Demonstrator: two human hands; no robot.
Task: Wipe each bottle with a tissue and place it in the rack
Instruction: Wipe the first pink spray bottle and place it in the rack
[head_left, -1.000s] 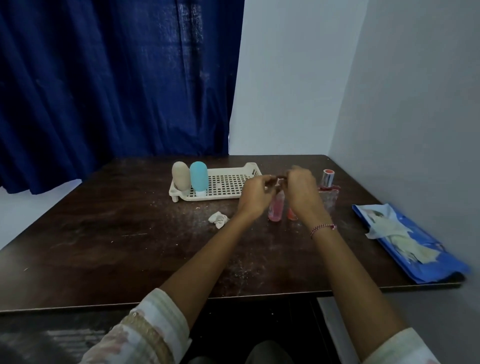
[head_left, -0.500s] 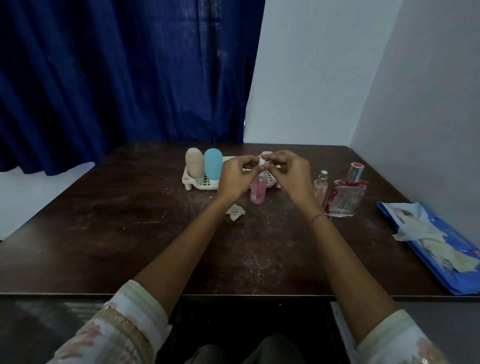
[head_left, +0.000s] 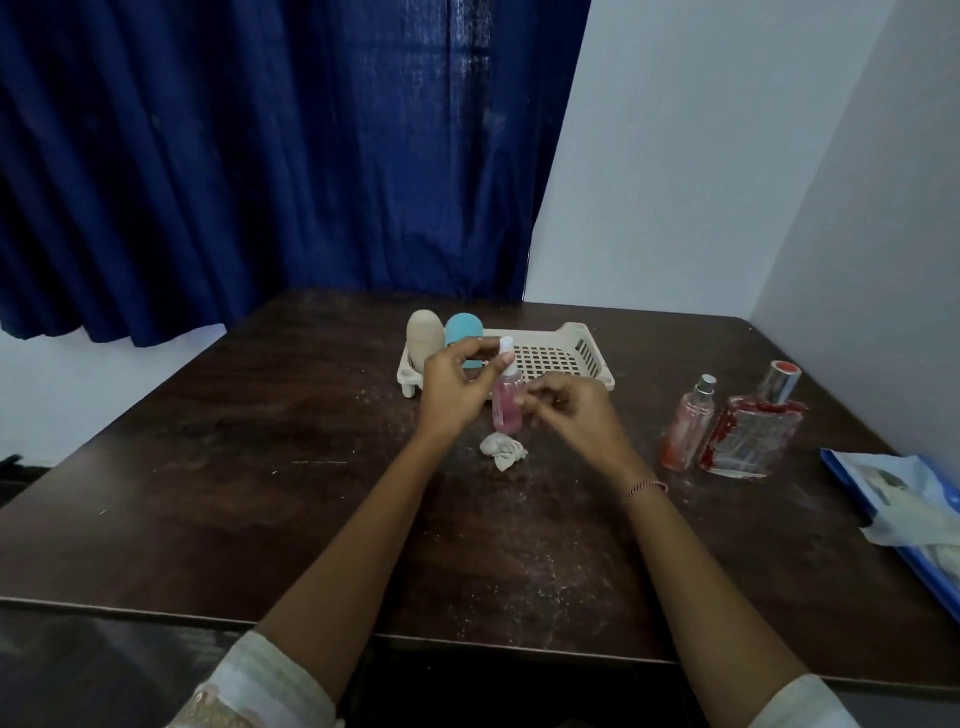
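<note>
A small pink spray bottle (head_left: 506, 408) with a white cap is upright in front of the cream rack (head_left: 589, 349). My left hand (head_left: 454, 387) grips it near the neck, thumb on the cap. My right hand (head_left: 571, 410) is loosely curled with its fingertips at the bottle's right side; whether it grips is unclear. A crumpled tissue (head_left: 503, 451) lies on the table just below the bottle. A beige bottle (head_left: 425, 338) and a teal bottle (head_left: 461, 326) stand in the rack's left end.
A slim pink perfume bottle (head_left: 691, 426) and a square red-tinted glass bottle (head_left: 753, 434) stand to the right on the dark wooden table (head_left: 260, 467). A blue tissue pack (head_left: 909, 514) lies at the right edge. Walls close off the back and right.
My right hand has dropped from the bottle's cap to its body. My left hand keeps hold near the top, and the bottle sits nearer the crumpled tissue.
</note>
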